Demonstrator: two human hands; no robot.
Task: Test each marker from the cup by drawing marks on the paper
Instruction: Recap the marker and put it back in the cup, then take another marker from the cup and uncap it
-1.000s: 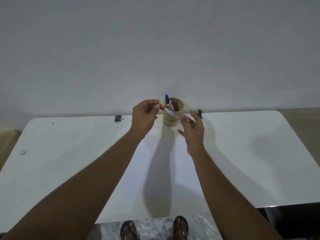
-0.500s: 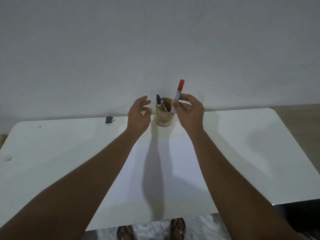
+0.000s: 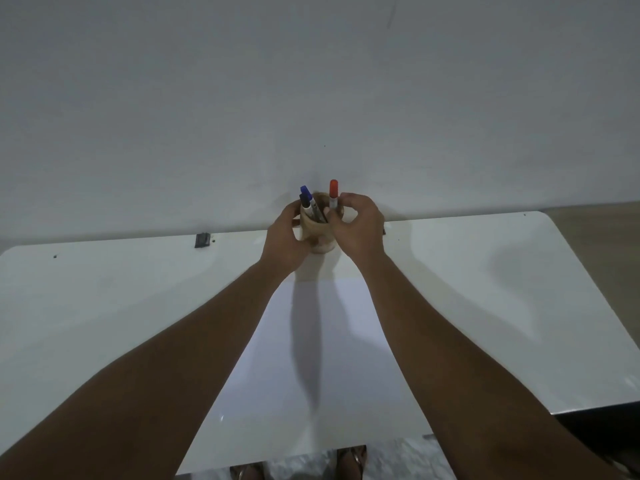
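A wooden cup (image 3: 320,237) stands at the far edge of the white table (image 3: 485,289), against the wall. My left hand (image 3: 285,237) is wrapped around the cup's left side. My right hand (image 3: 356,226) pinches a red-capped marker (image 3: 333,194) that stands upright with its lower end inside the cup. A blue-capped marker (image 3: 304,194) and a dark-capped one lean in the cup's left part. A white sheet of paper (image 3: 311,358) lies on the table between my forearms.
A small dark clip (image 3: 202,240) sits on the table's far edge to the left. The grey wall rises right behind the cup. Sandalled feet (image 3: 349,459) show below the table's near edge.
My right hand has lowered the red-capped marker down into the cup. My left hand, open beside the cup before, now grips its side.
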